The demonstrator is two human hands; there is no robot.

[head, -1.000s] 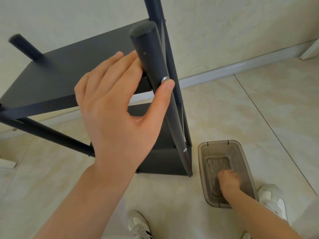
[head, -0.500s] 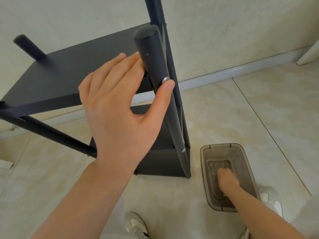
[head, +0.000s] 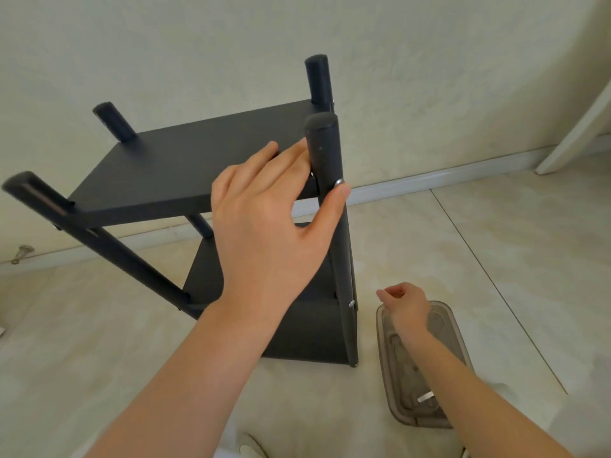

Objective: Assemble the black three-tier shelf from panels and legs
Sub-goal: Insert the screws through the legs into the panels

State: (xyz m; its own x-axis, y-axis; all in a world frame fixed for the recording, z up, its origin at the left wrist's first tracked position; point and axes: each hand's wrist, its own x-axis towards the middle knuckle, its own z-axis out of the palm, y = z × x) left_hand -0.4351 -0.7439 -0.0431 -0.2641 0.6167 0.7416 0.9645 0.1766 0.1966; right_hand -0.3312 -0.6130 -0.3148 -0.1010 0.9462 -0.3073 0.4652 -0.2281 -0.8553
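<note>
- The black three-tier shelf (head: 185,170) stood upright on the pale tiled floor (head: 463,252), directly ahead of the left hand (head: 264,226) and up-left of the right hand (head: 405,304).
- Left hand: fingers lay straight across the flat black top panel (head: 148,180). The thumb tip pressed the silver bolt head (head: 340,183) in the round black near-right leg (head: 325,150). The leg sat in the fork between thumb and fingers.
- The leg's long axis ran near vertical, from beside the left thumb down to the floor just left of the right hand.
- Right hand hovered over the translucent grey plastic box (head: 454,328), fingertips drawn together. Whether they pinched a fastener could not be told.
- Judgement: the bolt lay up and left of the right hand. The left hand was nearer, already on it.
- Versus half a second earlier: the right hand had risen out of the box, and the left hand's placement was unchanged.
</note>
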